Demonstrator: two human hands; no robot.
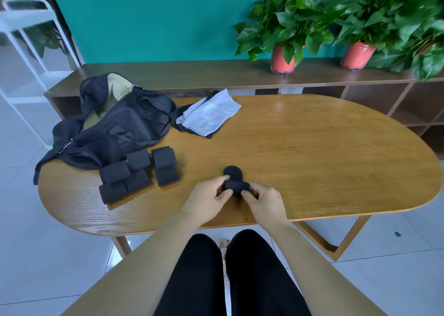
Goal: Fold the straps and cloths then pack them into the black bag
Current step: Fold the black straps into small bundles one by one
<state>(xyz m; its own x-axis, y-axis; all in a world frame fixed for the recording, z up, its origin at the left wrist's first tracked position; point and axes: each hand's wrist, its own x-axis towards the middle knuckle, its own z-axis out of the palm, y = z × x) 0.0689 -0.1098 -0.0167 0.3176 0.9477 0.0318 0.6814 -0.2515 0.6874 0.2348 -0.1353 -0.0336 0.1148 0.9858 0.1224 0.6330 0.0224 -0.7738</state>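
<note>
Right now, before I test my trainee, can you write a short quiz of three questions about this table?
1. True or false: the left hand and the right hand pinch one strap.
2. Relative to the bag, the folded straps lie: A) inside it; B) beside it, on the table; C) on the shelf.
3. What lies under the pale cloth?
Key: 1 true; 2 B; 3 a dark cloth.
</note>
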